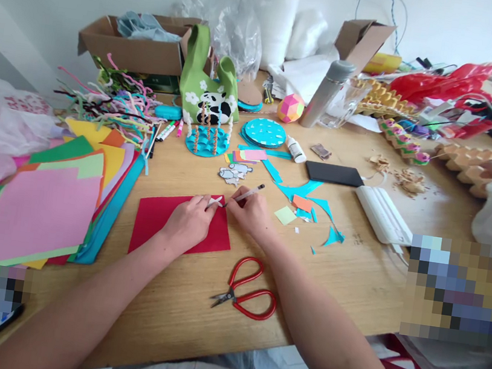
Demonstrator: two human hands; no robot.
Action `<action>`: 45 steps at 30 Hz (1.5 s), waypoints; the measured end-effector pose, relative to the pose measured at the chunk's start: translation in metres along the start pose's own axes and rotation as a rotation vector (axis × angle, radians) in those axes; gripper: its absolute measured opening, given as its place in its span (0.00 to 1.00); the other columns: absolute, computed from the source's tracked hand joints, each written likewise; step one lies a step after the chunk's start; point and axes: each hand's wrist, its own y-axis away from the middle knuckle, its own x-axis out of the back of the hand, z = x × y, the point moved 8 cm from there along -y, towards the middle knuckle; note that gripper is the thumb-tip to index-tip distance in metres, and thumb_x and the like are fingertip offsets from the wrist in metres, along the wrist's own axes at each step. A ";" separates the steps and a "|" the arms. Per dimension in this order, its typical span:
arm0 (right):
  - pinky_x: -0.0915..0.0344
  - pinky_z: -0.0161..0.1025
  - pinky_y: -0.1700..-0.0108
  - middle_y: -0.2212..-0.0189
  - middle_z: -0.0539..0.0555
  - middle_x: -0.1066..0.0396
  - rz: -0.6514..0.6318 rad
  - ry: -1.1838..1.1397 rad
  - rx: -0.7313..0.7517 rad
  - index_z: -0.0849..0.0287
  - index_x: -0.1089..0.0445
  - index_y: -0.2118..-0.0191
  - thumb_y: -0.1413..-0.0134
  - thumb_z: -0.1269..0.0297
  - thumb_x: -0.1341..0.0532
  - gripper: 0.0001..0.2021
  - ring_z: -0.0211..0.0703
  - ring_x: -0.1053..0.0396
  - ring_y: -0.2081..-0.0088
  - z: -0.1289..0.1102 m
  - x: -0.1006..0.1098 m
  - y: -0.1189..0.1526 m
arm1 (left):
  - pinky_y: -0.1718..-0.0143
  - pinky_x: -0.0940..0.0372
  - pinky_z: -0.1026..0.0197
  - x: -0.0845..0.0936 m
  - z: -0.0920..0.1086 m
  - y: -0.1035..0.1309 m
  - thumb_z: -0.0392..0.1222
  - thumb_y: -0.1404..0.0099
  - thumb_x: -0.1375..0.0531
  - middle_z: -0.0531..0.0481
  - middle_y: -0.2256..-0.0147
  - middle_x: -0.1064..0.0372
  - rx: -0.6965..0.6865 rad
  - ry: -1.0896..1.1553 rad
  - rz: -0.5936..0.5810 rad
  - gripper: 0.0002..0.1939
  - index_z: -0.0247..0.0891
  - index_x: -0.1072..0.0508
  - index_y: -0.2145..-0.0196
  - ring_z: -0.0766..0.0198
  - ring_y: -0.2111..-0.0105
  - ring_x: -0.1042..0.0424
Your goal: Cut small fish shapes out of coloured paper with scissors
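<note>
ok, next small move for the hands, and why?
Probably draw the pen along the edge of the white piece: the right hand holds the pen with its tip close beside it, and the left hand's fingers are on the piece at the red paper's far right corner. Whether the tip touches is unclear.
</note>
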 end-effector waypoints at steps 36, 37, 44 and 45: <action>0.46 0.33 0.74 0.84 0.46 0.37 0.020 -0.025 -0.033 0.57 0.39 0.78 0.55 0.68 0.44 0.05 0.37 0.39 0.79 0.003 0.003 -0.002 | 0.58 0.29 0.53 0.001 0.000 0.000 0.31 0.34 0.49 0.36 0.50 0.29 0.013 0.004 -0.001 0.18 0.31 0.27 0.49 0.51 0.52 0.31; 0.46 0.33 0.74 0.84 0.46 0.37 0.020 -0.030 -0.037 0.57 0.39 0.78 0.55 0.68 0.44 0.05 0.37 0.39 0.79 0.003 0.003 -0.002 | 0.58 0.29 0.53 0.001 0.000 0.000 0.31 0.34 0.48 0.36 0.50 0.29 0.014 0.009 -0.002 0.18 0.31 0.27 0.49 0.51 0.52 0.30; 0.44 0.33 0.75 0.81 0.48 0.35 0.143 -0.200 -0.098 0.58 0.36 0.76 0.54 0.66 0.43 0.04 0.37 0.37 0.78 0.009 0.014 -0.002 | 0.56 0.30 0.53 0.000 -0.002 0.001 0.30 0.36 0.47 0.35 0.50 0.30 0.027 0.044 -0.020 0.19 0.31 0.29 0.48 0.51 0.51 0.31; 0.43 0.33 0.75 0.81 0.48 0.34 0.157 -0.245 -0.093 0.58 0.35 0.74 0.52 0.65 0.43 0.04 0.38 0.36 0.77 0.011 0.014 -0.002 | 0.56 0.31 0.53 0.000 -0.002 0.001 0.30 0.36 0.47 0.36 0.50 0.30 0.031 0.047 -0.026 0.21 0.30 0.30 0.47 0.51 0.51 0.31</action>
